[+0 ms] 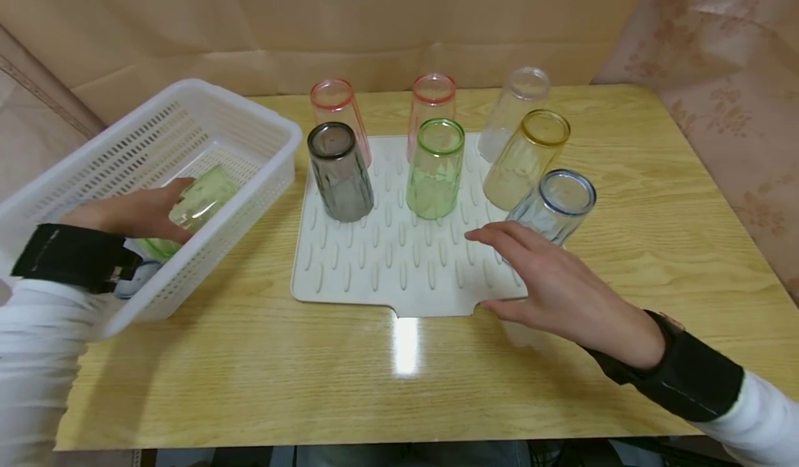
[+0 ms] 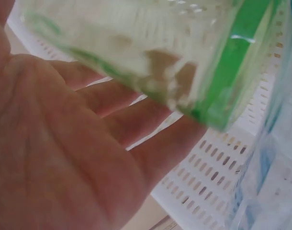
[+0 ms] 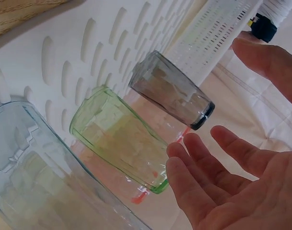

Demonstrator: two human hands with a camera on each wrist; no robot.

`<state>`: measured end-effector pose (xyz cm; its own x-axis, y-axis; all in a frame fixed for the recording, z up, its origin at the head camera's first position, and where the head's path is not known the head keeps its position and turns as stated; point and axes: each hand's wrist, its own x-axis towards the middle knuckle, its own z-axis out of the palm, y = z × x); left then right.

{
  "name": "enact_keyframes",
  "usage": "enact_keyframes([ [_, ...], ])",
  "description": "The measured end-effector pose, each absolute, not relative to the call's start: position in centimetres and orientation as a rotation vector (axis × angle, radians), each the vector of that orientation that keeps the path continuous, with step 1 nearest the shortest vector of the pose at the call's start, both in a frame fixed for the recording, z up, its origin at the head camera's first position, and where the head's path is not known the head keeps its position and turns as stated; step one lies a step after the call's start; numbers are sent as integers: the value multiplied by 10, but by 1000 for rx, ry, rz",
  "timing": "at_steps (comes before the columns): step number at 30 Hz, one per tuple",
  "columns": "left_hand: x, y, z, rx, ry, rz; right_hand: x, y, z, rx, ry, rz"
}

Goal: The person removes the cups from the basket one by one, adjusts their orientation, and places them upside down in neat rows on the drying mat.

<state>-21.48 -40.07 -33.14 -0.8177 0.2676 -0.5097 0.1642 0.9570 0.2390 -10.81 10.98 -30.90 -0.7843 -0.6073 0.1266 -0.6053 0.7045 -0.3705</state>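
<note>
Inside the white plastic basket [image 1: 284, 158], my left hand [image 1: 134, 211] holds a clear green drinking glass [image 1: 207, 195] lying on its side. Its fingers pass around the glass's wall in the left wrist view, beside the glass's bright green band. A bluish clear glass [image 2: 280, 158] is at that view's right edge. My right hand [image 1: 555, 286] hovers at the mat's front right corner, fingers apart and holding nothing. Nearest it is an upside-down blue-tinted glass [image 1: 552, 207], partly behind the fingers. On the white ribbed mat [image 1: 387, 262] a green glass [image 1: 435, 168] and a grey glass [image 1: 340, 172] stand upside down.
Farther back on the mat stand two pink glasses [image 1: 340, 109], one behind the grey and one behind the green. A yellow glass [image 1: 524, 162] and a colourless glass [image 1: 508, 120] are at the right. The wooden table [image 1: 281, 377] extends around the mat; a paper-like sheet [image 1: 374, 16] hangs behind.
</note>
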Motion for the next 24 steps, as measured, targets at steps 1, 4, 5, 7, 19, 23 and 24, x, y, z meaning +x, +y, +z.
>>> enact_keyframes([
  [1,-216,-401,-332,302,2542,252,-108,110,-309,-1033,2896,-631],
  [4,-216,-399,-332,270,2517,287,-107,110,-309,-1037,2899,-636],
  [5,-217,-398,-332,264,2510,298,-107,110,-310,-1036,2898,-638],
  [7,-217,-396,-332,253,2504,303,-107,110,-310,-1037,2900,-641],
  [19,-218,-399,-332,385,2587,289,-108,112,-312,-1023,2900,-653],
  [23,-219,-400,-325,419,2610,351,-109,112,-311,-1024,2901,-659],
  [24,-220,-400,-323,424,2623,349,-109,111,-311,-1023,2901,-660],
])
